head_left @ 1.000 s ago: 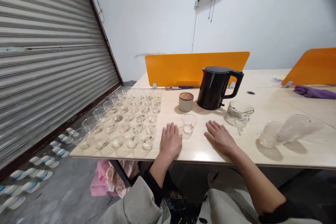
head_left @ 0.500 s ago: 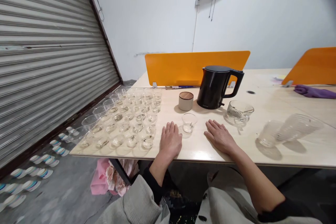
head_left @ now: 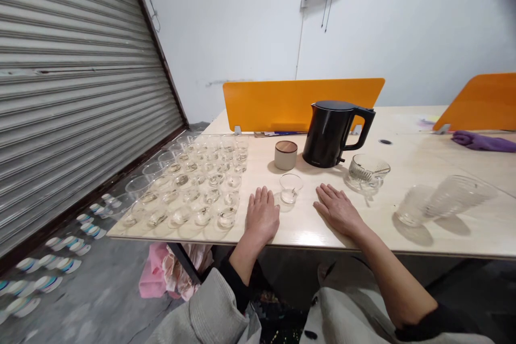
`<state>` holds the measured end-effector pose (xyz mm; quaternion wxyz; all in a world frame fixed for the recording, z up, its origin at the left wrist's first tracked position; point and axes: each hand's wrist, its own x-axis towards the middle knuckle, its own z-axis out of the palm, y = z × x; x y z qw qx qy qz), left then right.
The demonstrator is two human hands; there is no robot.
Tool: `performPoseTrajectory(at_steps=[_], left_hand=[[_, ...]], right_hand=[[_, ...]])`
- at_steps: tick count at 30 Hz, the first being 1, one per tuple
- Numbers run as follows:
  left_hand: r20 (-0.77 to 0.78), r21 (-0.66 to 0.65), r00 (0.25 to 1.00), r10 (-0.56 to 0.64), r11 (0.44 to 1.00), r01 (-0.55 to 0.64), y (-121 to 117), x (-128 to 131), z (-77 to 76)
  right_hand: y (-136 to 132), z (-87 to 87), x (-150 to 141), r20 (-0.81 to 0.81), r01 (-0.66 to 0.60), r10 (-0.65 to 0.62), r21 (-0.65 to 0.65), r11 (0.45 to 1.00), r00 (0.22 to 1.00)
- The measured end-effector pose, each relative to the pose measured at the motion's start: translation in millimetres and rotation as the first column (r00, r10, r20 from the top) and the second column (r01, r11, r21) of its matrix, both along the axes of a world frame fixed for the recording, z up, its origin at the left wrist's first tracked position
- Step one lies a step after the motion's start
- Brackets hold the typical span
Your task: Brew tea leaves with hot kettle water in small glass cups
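Both forearms reach over the near edge of the pale table (head_left: 300, 234). The left hand (head_left: 262, 212) lies flat on it, palm down, fingers straight and close together. The right hand (head_left: 338, 209) rests the same way, palm down, its thumb slightly apart from the fingers. Between the hands, nearer the left one, stands a small clear cup (head_left: 291, 189) with dark bits at its bottom. Left of the left hand, similar clear cups (head_left: 202, 217) stand upright in close rows reaching toward the far side. To the right, a stack of clear cups (head_left: 453, 199) lies on its side. Farther in stand a ribbed glass vessel (head_left: 368, 168), a wooden-lidded canister (head_left: 286, 158) and, just right of the canister, a black kettle (head_left: 326, 137). An orange divider (head_left: 270, 106) stands behind them.
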<state>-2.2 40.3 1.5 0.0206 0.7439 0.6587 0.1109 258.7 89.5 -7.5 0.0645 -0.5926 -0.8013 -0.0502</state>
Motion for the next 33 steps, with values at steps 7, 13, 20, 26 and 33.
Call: performPoseTrajectory(at_steps=[7, 13, 20, 26, 33], left_hand=[[-0.002, 0.017, 1.0, 0.002, 1.0, -0.002, 1.2, 0.6, -2.2], [-0.01, 0.011, 1.0, 0.004, 1.0, -0.004, 1.4, -0.1, -3.3], [-0.006, 0.013, 1.0, 0.0, 1.0, 0.0, 0.5, 0.2, -2.0], [-0.011, 0.017, 1.0, -0.001, 1.0, 0.001, 0.7, 0.0, -2.1], [-0.008, 0.015, 1.0, 0.008, 1.0, -0.008, 1.9, -0.1, -4.5]], right_hand=[[-0.1, -0.9, -0.2, 0.007, 0.002, -0.002, 0.002, 1.0, 1.0], [0.4, -1.2, -0.9, 0.007, -0.002, 0.002, 0.011, 1.0, 1.0], [1.5, -3.7, 1.0, -0.007, -0.012, 0.012, 0.025, 1.0, 1.0], [1.5, -4.2, 1.5, -0.014, -0.01, 0.01, 0.024, 1.0, 1.0], [0.6, -2.8, 1.3, -0.007, -0.014, 0.014, 0.02, 1.0, 1.0]])
